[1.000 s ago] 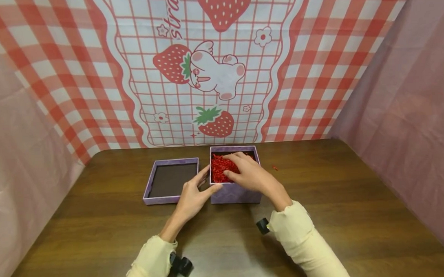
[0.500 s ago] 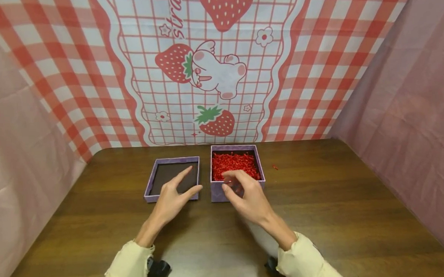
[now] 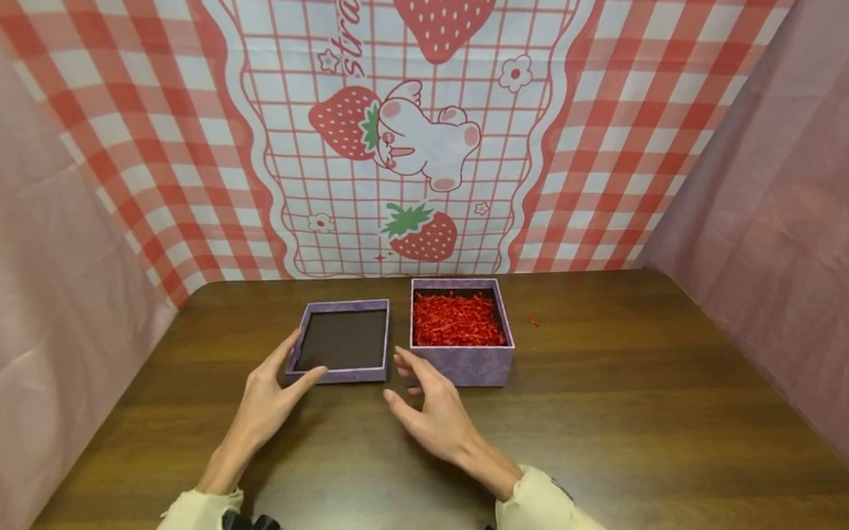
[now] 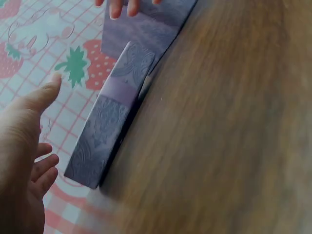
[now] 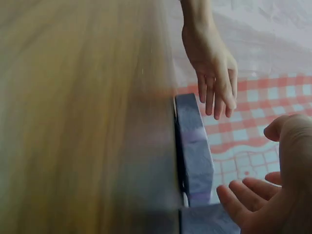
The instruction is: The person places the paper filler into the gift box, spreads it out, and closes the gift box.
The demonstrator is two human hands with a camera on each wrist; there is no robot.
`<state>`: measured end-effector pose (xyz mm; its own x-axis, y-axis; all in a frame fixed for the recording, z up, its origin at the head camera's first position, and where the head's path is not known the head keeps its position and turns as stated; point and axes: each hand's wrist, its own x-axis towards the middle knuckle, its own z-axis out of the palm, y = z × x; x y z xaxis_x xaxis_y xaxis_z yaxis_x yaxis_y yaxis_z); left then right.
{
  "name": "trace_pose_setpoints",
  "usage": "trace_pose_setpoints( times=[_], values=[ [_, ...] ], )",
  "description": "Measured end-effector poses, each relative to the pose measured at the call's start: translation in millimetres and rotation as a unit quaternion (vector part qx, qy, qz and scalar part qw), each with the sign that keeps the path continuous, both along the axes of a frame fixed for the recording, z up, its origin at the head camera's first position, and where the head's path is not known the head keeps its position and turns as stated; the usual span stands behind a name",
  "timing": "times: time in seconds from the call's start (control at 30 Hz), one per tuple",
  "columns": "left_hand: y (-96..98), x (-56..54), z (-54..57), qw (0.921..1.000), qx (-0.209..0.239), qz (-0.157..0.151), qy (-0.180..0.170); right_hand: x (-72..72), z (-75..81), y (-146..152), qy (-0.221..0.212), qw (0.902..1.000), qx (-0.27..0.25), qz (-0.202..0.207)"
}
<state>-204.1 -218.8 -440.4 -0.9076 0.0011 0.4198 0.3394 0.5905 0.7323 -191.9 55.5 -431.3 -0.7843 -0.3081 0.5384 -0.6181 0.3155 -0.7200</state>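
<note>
Seemingly light, stiff card, the lid [image 3: 344,339] lies below and left of frame centre, best gripped by opposite sides | left hand [image 3: 266,401] spread at its left edge, touch unclear | right hand [image 3: 437,417] spread, empty, near the box [image 3: 466,367], red shreds [image 3: 458,320] inside

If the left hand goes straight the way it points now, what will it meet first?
The left hand would probably meet the purple box lid first, though depth is hard to judge.

tabletop [image 3: 612,414]: glossy wood | box [image 3: 463,367], lid [image 3: 351,375]: matt paper | shreds [image 3: 458,320]: paper | backdrop [image 3: 576,174]: cloth
</note>
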Motion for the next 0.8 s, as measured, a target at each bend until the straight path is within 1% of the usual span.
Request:
trace_pose_setpoints(
  times=[0.17,0.4,0.6,0.7,0.8],
  values=[
    [-8.4,0.4,-3.6,0.9998,-0.014,0.013,-0.012,-2.3,-8.3,-13.8,-0.020,0.9998,0.000,-0.010],
    [-12.2,1.5,-2.1,0.9985,-0.019,0.021,-0.046,-4.1,-22.5,-31.4,-0.044,0.9981,0.031,-0.030],
    [-15.1,0.5,-2.3,0.9973,-0.025,0.017,-0.067,-12.6,-26.7,-42.6,-0.070,0.9955,0.022,-0.061],
    [-16.8,-1.5,-4.4,0.9972,-0.024,0.012,-0.070,-18.1,-28.2,-46.8,-0.082,0.9944,0.016,-0.066],
    [-19.8,-4.7,-6.6,0.9970,-0.030,0.015,-0.069,-23.8,-29.3,-50.9,-0.089,0.9938,0.009,-0.067]
  ],
)
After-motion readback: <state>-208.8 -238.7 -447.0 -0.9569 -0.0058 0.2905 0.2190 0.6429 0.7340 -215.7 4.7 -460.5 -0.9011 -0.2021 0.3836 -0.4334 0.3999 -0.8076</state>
